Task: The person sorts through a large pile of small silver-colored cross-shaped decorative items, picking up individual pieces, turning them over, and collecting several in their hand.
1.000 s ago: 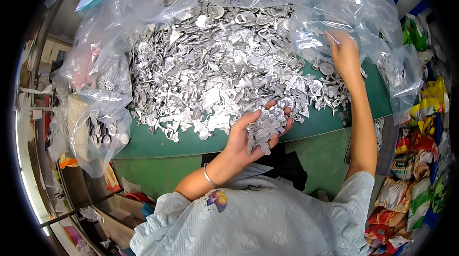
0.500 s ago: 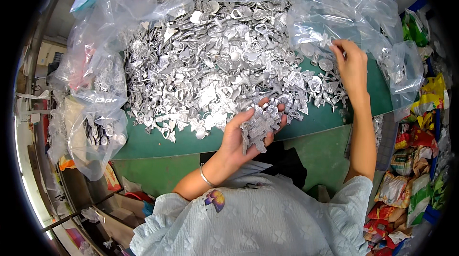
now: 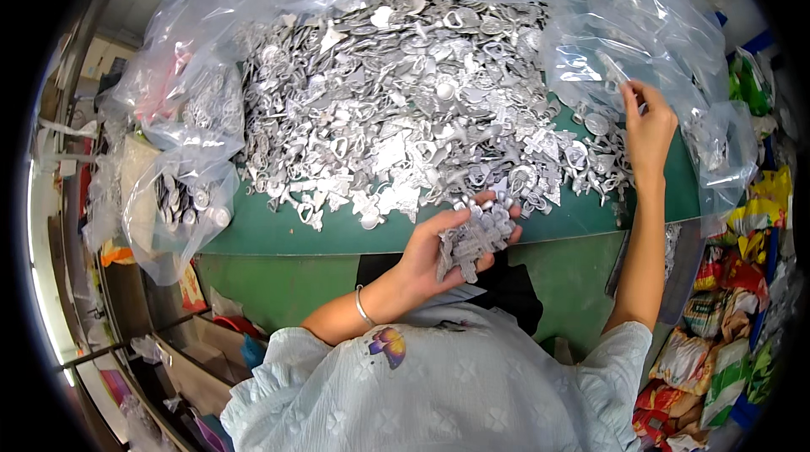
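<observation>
Head view: left hand [image 3: 427,254] cups grey metal pieces [image 3: 474,239] between thumb and curled fingers, risking spills if tilted, while right hand [image 3: 650,129], fingertips close together, has clear plastic [image 3: 582,68] just beyond, any hold unclear.

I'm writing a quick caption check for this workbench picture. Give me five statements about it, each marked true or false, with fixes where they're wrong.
1. The left hand holds a cluster of grey metal pieces. True.
2. Both wrists are bare. False: a bracelet circles the left wrist.
3. A large heap of silvery pieces covers much of the tabletop. True.
4. The right hand rests against the shirt. False: it is out over the table's right side, near clear plastic.
5. The shirt carries a butterfly design. True.
</observation>
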The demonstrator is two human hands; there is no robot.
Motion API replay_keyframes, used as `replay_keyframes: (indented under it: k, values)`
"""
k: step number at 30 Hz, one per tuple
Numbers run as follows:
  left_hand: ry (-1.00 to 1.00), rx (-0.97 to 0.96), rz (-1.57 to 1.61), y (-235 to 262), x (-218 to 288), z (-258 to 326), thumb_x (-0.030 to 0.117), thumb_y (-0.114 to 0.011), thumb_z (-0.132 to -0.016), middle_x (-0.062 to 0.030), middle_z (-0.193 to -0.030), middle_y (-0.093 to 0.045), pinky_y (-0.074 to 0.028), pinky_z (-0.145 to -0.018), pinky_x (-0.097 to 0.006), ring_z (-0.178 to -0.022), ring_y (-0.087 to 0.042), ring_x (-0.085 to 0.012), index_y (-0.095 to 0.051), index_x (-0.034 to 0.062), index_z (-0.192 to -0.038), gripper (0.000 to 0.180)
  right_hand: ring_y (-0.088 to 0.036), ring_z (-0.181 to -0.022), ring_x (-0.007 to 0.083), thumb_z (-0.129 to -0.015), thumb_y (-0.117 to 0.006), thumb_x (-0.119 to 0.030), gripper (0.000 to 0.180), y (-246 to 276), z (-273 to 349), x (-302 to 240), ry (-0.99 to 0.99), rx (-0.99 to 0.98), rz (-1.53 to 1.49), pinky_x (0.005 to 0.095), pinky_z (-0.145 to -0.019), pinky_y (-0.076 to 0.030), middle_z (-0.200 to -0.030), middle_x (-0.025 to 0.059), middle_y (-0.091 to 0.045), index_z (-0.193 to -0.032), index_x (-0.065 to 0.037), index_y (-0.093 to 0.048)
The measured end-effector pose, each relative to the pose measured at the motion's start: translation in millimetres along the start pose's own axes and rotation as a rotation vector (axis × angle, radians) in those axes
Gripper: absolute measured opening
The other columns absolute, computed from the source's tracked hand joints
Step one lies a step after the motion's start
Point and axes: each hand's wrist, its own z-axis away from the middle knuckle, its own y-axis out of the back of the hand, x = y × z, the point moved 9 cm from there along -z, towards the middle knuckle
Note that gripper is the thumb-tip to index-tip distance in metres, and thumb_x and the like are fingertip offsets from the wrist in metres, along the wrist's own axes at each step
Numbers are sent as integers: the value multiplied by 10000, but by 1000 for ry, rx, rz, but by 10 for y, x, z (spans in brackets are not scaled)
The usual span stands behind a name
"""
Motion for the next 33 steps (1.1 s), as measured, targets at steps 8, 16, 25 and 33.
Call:
replay_keyframes:
  k: [8,16,25,33]
  values:
    - [5,-31,-36,174,-9,271,176,-495,-847,-173,-1222,-434,-510,-650,-309,-1094,-460,-308,-431,111,-1183,348,-522,-887,325,-775,-584,-51,163,-106,227,-513,210,-63,61,357,-778,-408,-948,154,-571,-916,29,-570]
    - [-62,7,-14,330,105,480,181,-510,-835,-186,-1217,-429,-493,-625,-319,-1075,-468,-342,-461,108,-1165,341,-552,-760,274,-719,-606,23,118,-470,1032,-1349,178,-553,-443,320,-697,-427,-811,137,-588,-836,30,-588]
    - [-301,13,4,262,462,773,238,-472,-876,-149,-1214,-459,-471,-827,-370,-1091,-482,-288,-417,93,-1191,352,-555,-835,223,-746,-605,-34,206,-773,1231,-1746,7,-610,-712,295,-718,-420,-925,125,-582,-942,25,-587]
    - [-620,-60,43,98,856,858,305,-370,-919,-118,-1161,-511,-393,-953,-400,-1048,-522,-254,-436,74,-1186,359,-309,-1229,237,-832,-487,-73,530,-1126,1758,-2204,-119,-565,-1053,350,-1006,-248,-1308,152,-346,-1300,31,-263]
